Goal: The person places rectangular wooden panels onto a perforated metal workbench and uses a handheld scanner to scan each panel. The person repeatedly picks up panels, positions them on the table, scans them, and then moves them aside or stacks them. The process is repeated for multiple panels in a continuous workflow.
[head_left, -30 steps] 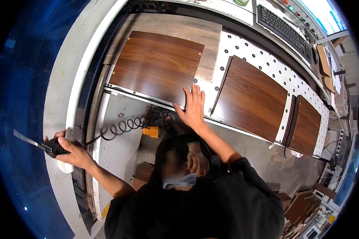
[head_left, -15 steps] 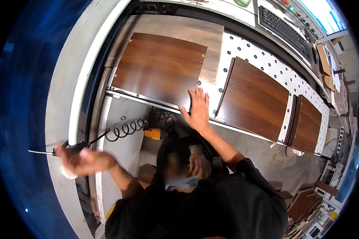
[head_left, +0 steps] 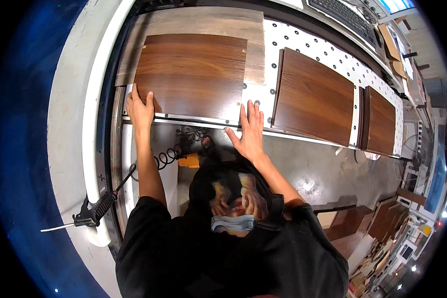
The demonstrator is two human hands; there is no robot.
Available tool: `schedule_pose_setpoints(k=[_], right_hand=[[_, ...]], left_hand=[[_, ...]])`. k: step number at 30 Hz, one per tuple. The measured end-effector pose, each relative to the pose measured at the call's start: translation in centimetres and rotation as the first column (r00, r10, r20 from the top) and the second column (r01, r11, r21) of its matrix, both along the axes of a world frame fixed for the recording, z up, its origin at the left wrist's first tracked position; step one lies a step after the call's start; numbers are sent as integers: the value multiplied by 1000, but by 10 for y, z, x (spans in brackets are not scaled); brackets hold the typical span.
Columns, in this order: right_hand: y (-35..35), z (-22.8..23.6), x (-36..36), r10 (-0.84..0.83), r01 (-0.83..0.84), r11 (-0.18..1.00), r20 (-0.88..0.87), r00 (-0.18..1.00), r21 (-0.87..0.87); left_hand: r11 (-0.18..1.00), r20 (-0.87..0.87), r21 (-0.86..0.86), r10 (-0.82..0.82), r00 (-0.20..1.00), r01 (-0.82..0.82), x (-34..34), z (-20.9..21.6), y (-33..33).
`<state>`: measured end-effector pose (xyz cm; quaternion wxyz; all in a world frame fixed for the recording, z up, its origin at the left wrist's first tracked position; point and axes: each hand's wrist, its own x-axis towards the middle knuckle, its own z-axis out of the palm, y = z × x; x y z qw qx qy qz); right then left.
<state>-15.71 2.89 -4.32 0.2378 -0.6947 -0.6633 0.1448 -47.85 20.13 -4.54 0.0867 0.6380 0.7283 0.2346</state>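
Observation:
A dark brown wood-grain panel (head_left: 191, 74) lies flat on a larger greyish-brown board (head_left: 256, 30) at the left part of the table. My left hand (head_left: 140, 110) rests at the panel's near left corner, fingers along the left edge and thumb apart on the top face. At the near right corner, my right hand (head_left: 251, 134) is spread open, its fingertips beside the panel's right edge. Neither hand is closed round anything. An air blow gun (head_left: 92, 213) with a thin metal nozzle hangs by the white rail, its coiled black hose running toward the table.
Stacked brown panels (head_left: 315, 94) lie to the right, with a smaller stack (head_left: 381, 121) beyond. Beneath them is a white tabletop (head_left: 328, 49) with black dots. A keyboard (head_left: 345, 17) sits at the far side. A white rail (head_left: 92, 124) bounds the left. Panels (head_left: 350, 222) stand at lower right.
My left hand has left the blow gun and come up to the panel's left corner. The blow gun now hangs by the rail. My right hand stays near the panel's right corner.

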Motion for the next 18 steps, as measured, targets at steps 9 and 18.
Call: schedule_pose_setpoints(k=[9, 18], right_hand=[[-10, 21, 26, -227, 29, 970, -850, 475, -243], [-107, 70, 154, -103, 337, 937, -994, 34, -86]], left_hand=[[963, 231, -251, 161, 960, -101, -24, 33, 7], [994, 539, -45, -61, 840, 101, 134, 22, -60]])
